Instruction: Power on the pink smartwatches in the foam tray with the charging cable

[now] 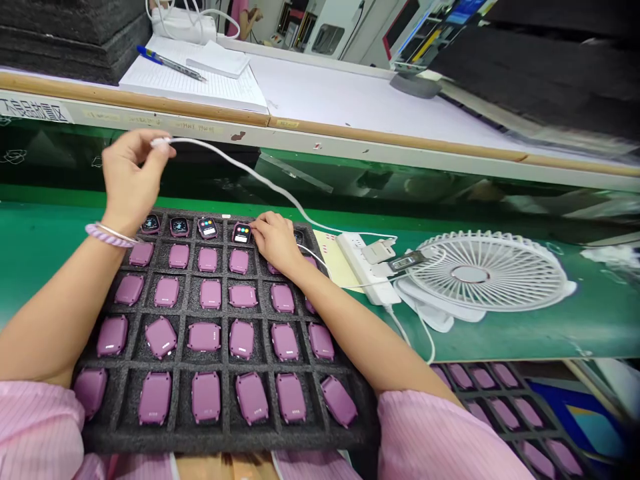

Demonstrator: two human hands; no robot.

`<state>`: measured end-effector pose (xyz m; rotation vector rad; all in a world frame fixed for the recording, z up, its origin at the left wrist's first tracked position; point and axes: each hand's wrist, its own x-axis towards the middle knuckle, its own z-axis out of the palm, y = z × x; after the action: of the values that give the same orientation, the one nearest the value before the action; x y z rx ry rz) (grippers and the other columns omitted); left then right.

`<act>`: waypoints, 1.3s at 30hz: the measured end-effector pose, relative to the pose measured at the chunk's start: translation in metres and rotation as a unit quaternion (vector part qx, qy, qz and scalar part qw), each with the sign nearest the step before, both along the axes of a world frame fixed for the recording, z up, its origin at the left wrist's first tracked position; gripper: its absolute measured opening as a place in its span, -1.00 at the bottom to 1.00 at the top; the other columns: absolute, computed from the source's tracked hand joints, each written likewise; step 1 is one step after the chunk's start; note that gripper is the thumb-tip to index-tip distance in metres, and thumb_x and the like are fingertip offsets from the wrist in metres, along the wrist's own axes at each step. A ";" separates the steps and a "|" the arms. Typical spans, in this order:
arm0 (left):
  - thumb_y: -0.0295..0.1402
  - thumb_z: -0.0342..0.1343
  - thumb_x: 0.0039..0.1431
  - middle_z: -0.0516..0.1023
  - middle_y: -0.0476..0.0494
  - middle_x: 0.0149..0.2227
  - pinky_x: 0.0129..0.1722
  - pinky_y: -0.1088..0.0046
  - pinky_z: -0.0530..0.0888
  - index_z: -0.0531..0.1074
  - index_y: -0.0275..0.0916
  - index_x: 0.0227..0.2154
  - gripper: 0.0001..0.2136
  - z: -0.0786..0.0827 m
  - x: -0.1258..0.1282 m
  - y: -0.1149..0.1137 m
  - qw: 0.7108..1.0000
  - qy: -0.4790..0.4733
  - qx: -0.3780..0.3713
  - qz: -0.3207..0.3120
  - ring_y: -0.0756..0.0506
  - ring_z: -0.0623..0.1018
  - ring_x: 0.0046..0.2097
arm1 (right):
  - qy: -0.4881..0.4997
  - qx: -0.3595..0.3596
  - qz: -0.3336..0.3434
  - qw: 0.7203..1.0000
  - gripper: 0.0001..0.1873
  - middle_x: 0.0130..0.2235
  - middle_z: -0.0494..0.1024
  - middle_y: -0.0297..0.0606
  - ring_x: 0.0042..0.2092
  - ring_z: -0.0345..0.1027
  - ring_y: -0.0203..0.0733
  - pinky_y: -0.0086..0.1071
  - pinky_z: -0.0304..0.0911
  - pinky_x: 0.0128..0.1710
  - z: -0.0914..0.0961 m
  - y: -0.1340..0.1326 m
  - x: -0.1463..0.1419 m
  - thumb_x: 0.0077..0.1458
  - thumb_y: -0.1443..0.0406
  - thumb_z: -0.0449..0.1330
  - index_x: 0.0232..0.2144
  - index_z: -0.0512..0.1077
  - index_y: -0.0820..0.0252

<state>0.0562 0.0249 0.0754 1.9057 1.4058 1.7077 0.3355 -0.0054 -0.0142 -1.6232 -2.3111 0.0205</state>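
Observation:
My left hand, raised above the tray's far left corner, pinches the white end of a charging cable. That cable runs right to a power strip. My right hand is at the tray's far row, its closed fingertips on the right edge of a lit smartwatch. A second white cable comes out from under this hand. The black foam tray holds rows of purple smartwatch bodies, mostly back side up. In the far row another lit smartwatch and two dark-faced ones lie screen up.
A white power strip with chargers plugged in stands right of the tray. Beside it lies a white round fan. Another tray of purple watches sits lower right. A shelf above carries a notebook and a pen.

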 end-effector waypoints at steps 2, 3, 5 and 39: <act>-0.28 0.14 0.30 0.69 -0.01 -0.17 -0.03 0.33 0.56 0.58 -0.18 -0.17 -0.83 0.011 -0.021 -0.015 0.999 0.036 0.003 0.004 -0.04 0.64 -0.14 | 0.006 0.015 0.015 1.000 -0.70 0.06 0.53 0.01 0.09 0.35 0.13 -0.10 0.20 0.06 -0.004 0.001 0.002 0.38 0.41 0.10 -0.03 0.62 0.22; -0.27 0.15 0.28 0.68 -0.02 -0.20 -0.02 0.30 0.56 0.60 -0.17 -0.21 -0.84 0.013 -0.032 -0.024 0.997 0.079 -0.011 -0.004 -0.06 0.63 -0.14 | 0.007 0.025 0.020 0.999 -0.70 0.09 0.52 0.02 0.10 0.35 0.13 -0.09 0.20 0.07 -0.005 0.001 0.003 0.37 0.42 0.09 -0.04 0.62 0.23; -0.21 0.17 0.23 0.66 -0.05 -0.24 0.03 0.22 0.53 0.62 -0.17 -0.30 -0.81 0.009 -0.057 -0.042 0.979 0.189 -0.062 -0.043 -0.12 0.61 -0.14 | 0.008 0.042 0.021 0.999 -0.70 0.12 0.52 0.04 0.12 0.35 0.15 -0.07 0.20 0.08 -0.008 0.001 0.003 0.35 0.43 0.09 -0.07 0.63 0.23; -0.20 -0.12 0.39 0.70 -0.21 -0.13 -0.01 0.05 0.34 0.62 -0.07 -0.20 -0.64 -0.019 -0.084 -0.090 0.798 0.579 -0.159 -0.044 -0.33 0.56 -0.05 | 0.053 0.001 0.015 0.998 -0.74 -0.24 0.56 -0.10 -0.15 0.46 0.10 -0.08 0.35 -0.11 0.022 -0.056 0.104 0.32 0.22 0.11 -0.24 0.61 0.11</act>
<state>-0.0281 -0.0653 0.0564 2.8033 1.6678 0.0226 0.4397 -0.0612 0.0079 -1.5472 -2.2541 0.1078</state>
